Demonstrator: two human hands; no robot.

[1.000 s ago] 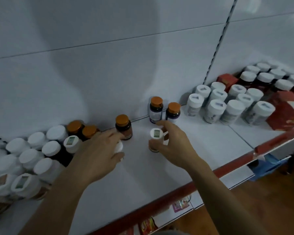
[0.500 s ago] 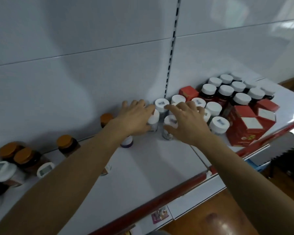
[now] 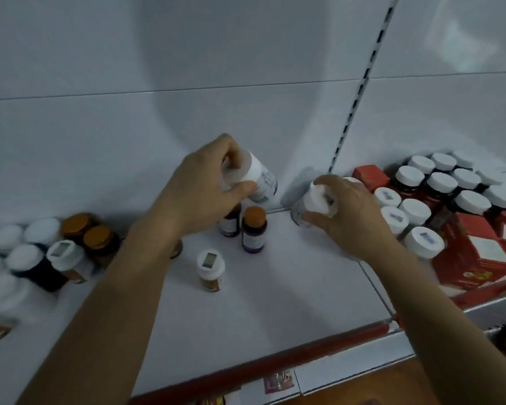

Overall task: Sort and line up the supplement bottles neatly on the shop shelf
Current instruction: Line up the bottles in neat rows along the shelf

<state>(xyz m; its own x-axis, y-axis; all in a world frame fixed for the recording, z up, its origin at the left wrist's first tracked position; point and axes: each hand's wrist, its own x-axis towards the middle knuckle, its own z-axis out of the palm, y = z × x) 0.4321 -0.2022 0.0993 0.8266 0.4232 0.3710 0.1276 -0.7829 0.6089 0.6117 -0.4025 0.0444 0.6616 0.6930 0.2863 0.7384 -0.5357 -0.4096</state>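
My left hand (image 3: 200, 191) grips a white-capped bottle (image 3: 260, 178) by its cap, lifted and tilted above the white shelf (image 3: 275, 287). Under it stand two dark bottles with orange caps, one in full view (image 3: 254, 229), the other partly hidden by the hand. My right hand (image 3: 352, 213) holds a second white-capped bottle (image 3: 319, 203) near the back wall, at the left end of a white-capped group (image 3: 415, 211). A lone white-capped amber bottle (image 3: 211, 270) stands in front on the shelf.
At the left stand mixed white-capped and orange-capped bottles (image 3: 70, 247). Dark bottles with white caps (image 3: 441, 182) and red boxes (image 3: 479, 252) fill the right. A slotted upright (image 3: 360, 92) runs up the back wall. A red strip (image 3: 275, 363) edges the shelf front.
Both hands have pulled back leftward from the white-capped group, each holding a bottle. The left hand's bottle is now raised and tilted. My view shifted left.
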